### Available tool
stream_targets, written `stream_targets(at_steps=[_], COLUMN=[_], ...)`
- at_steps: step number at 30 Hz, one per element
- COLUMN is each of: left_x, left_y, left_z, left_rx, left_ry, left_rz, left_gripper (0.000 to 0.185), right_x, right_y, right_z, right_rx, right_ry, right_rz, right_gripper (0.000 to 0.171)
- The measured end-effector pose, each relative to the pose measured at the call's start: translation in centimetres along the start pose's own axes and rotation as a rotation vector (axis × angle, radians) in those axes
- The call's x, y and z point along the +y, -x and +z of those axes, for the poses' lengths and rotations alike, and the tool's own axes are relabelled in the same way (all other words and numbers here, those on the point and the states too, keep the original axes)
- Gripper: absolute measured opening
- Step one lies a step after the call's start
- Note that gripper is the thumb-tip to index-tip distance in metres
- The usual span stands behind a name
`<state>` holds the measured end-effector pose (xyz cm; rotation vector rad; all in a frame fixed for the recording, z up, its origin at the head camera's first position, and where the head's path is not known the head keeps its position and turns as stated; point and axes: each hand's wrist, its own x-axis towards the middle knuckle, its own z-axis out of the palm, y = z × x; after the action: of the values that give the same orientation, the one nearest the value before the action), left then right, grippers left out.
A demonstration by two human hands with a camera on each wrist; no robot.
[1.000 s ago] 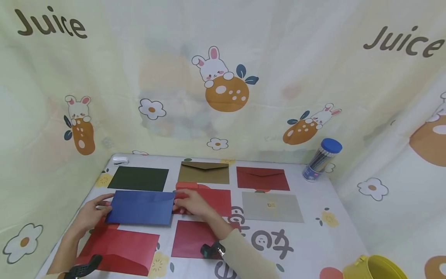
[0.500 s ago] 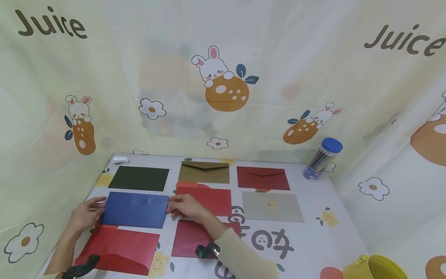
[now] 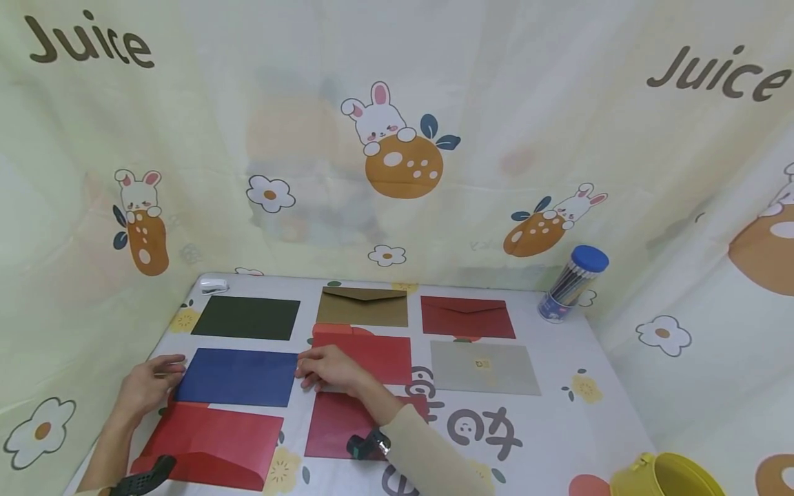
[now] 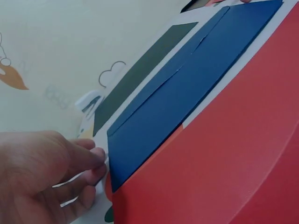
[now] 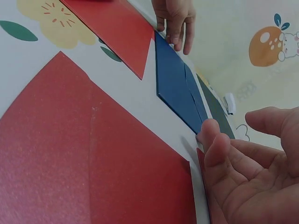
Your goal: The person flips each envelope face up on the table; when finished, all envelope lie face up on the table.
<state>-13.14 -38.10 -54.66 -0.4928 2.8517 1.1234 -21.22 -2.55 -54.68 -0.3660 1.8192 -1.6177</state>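
Note:
A blue envelope (image 3: 238, 377) lies flat at the left of the table, between both hands. My left hand (image 3: 144, 387) is beside its left edge, fingers loosely bent and apart from the paper in the left wrist view. My right hand (image 3: 335, 370) is at its upper right corner, with the thumb spread from the fingers in the right wrist view; whether a fingertip touches the corner I cannot tell. A dark green envelope (image 3: 247, 318) lies behind the blue one, and a red envelope (image 3: 214, 441) in front. Partly under my right hand and forearm are another red envelope (image 3: 384, 355) and a crimson envelope (image 3: 335, 427).
Along the back lie a gold envelope (image 3: 366, 315) and a dark red envelope (image 3: 468, 324), with a grey envelope (image 3: 496, 379) nearer. A white stapler (image 3: 214, 286) sits back left. A blue-lidded tub of pencils (image 3: 572, 286) stands back right, a yellow bucket (image 3: 633, 477) front right.
The blue envelope, held up between both hands a second ago, has come down onto the table, slightly left and nearer. Both hands have let go of it and stay beside its ends.

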Motion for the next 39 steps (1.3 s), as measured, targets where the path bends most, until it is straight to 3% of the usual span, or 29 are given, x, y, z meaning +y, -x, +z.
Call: stream_targets(at_steps=[9, 16, 24, 33, 39], left_x=[0.5, 1.2, 2.1, 2.8, 2.8], left_y=[-0.5, -3.3, -5.7, -6.4, -6.2], left_z=[0.1, 0.3, 0.7, 1.4, 1.0], left_rx=[0.037, -0.015, -0.052, -0.025, -0.024], left_ry=[0.026, 0.292, 0.472, 0.457, 0.479], left_rz=[-0.045, 0.007, 0.034, 0.012, -0.059], left_gripper=[0.049, 0.083, 0.085, 0.073, 0.077], right_x=[-0.1, -1.0, -1.7, -1.2, -1.1], right_y=[-0.9, -2.8, -4.2, -4.7, -4.6], right_z=[-0.7, -2.3, -2.0, -1.7, -1.8], right_rx=[0.027, 0.028, -0.023, -0.053, -0.031], right_ry=[-0.017, -0.139, -0.249, -0.355, -0.422], right_rz=[-0.025, -0.03, 0.012, 0.036, 0.037], right_gripper=[0.035, 0.053, 0.076, 0.077, 0.078])
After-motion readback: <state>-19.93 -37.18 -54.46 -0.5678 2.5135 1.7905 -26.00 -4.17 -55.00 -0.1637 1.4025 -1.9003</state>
